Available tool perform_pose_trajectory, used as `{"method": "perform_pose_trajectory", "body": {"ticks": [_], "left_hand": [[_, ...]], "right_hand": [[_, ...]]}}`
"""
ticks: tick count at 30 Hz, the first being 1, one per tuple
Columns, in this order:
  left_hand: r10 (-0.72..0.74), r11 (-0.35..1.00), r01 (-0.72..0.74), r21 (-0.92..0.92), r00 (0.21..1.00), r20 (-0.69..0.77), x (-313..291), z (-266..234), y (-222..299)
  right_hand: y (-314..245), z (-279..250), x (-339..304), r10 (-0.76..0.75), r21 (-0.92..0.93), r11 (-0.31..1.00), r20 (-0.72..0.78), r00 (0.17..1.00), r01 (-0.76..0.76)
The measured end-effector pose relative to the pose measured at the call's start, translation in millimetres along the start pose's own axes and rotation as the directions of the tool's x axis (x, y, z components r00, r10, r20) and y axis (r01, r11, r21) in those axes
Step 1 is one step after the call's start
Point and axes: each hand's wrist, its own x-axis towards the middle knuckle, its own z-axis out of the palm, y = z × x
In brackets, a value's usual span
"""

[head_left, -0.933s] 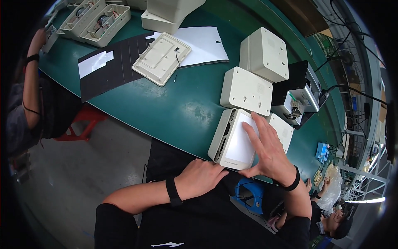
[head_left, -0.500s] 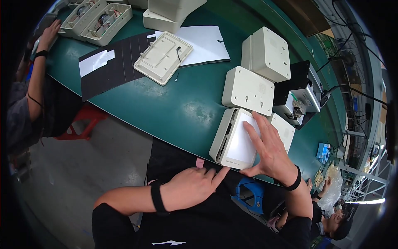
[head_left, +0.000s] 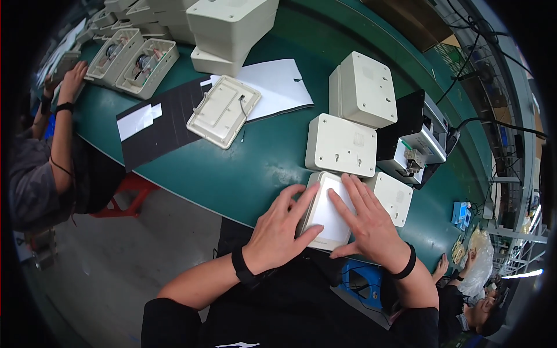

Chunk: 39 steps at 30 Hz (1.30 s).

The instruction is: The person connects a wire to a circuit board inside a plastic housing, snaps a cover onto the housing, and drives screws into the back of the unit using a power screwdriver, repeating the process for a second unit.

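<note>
A cream box-shaped device (head_left: 329,223) with a bright white front panel lies at the near edge of the green table, close to my body. My left hand (head_left: 278,229) is at its left side, fingers spread and stretched along the edge, thumb over the lower front. Across the panel's right part lies my right hand (head_left: 374,229), open, with long fingers toward the top and the thumb by the lower right corner. Both hands touch the device and cover part of it. Just beyond it rests a cream housing (head_left: 339,145), and another housing (head_left: 391,197) sits to its right.
Stacked cream housings (head_left: 365,87) stand farther back, beside a black-and-silver apparatus (head_left: 415,145) with cables. A cream cover (head_left: 223,110) with a wire lies on black-and-white sheets (head_left: 162,130). Open housings (head_left: 145,69) are at the far left near a co-worker's hand (head_left: 72,78). Another person is at lower right.
My left hand has moved up from below the device to its left side, its fingers now spread. My right hand stays on the panel. The whole view has shifted slightly.
</note>
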Motion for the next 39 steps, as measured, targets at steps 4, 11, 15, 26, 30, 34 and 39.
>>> {"method": "perform_pose_trajectory", "body": {"ticks": [4, 11, 15, 26, 30, 34, 39], "left_hand": [[0.016, 0.992, -0.034, 0.120, 0.989, 0.148, 5, -4, 1], [-0.069, 0.995, 0.062, 0.072, 0.993, 0.095, 11, -6, 12], [0.023, 0.973, -0.034, 0.227, 0.998, 0.055, 5, 0, -2], [0.107, 0.947, -0.117, -0.298, 0.993, -0.052, -20, -8, 5], [0.187, 0.973, -0.197, -0.118, 0.978, -0.095, 17, -50, 11], [0.206, 0.928, -0.133, 0.347, 0.961, -0.183, 46, -91, -1], [0.202, 0.732, 0.128, 0.669, 0.897, -0.394, 60, -117, -44]], "right_hand": [[2, -2, -1, 0.008, -0.025, 1.000, 0.021, 1.000, -0.008], [8, 14, -15, -0.019, 0.159, 0.985, -0.292, 0.956, 0.068], [-19, 62, -51, 0.414, 0.500, 0.853, -0.476, 0.776, -0.149], [-64, 66, -51, 0.695, 0.936, 0.022, -0.267, 0.667, 0.351], [-26, 0, -36, 0.469, 0.722, 0.667, -0.599, 0.649, 0.184], [-1, -17, -10, -0.033, -0.078, 0.996, -0.785, 0.619, -0.045], [22, -7, 7, -0.118, -0.297, 0.944, -0.711, 0.693, -0.145]]}}
